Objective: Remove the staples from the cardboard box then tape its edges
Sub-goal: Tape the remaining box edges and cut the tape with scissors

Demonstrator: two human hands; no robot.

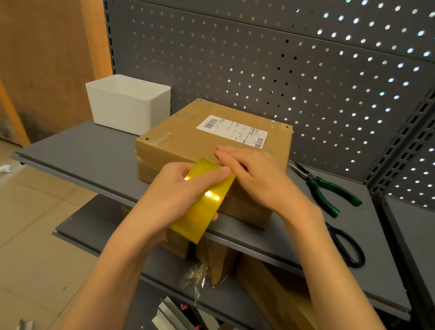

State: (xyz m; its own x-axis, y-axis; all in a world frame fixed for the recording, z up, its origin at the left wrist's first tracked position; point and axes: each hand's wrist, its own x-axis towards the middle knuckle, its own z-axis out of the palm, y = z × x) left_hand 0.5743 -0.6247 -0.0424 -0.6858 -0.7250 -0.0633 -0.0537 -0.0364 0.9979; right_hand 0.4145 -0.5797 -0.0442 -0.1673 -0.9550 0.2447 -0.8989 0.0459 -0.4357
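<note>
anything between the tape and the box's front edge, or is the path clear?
Nothing visible blocks it. The left hand holds the yellow tape right at the front edge of the cardboard box, and the right hand lies flat on the box top beside it. The pliers and scissors lie off to the right.

I cannot read the shipping label (232,131) beyond the right hand (254,175): print too small. Right forearm hides part of the scissors (347,246). Left hand (179,187) covers the tape roll's (206,199) left side.
</note>
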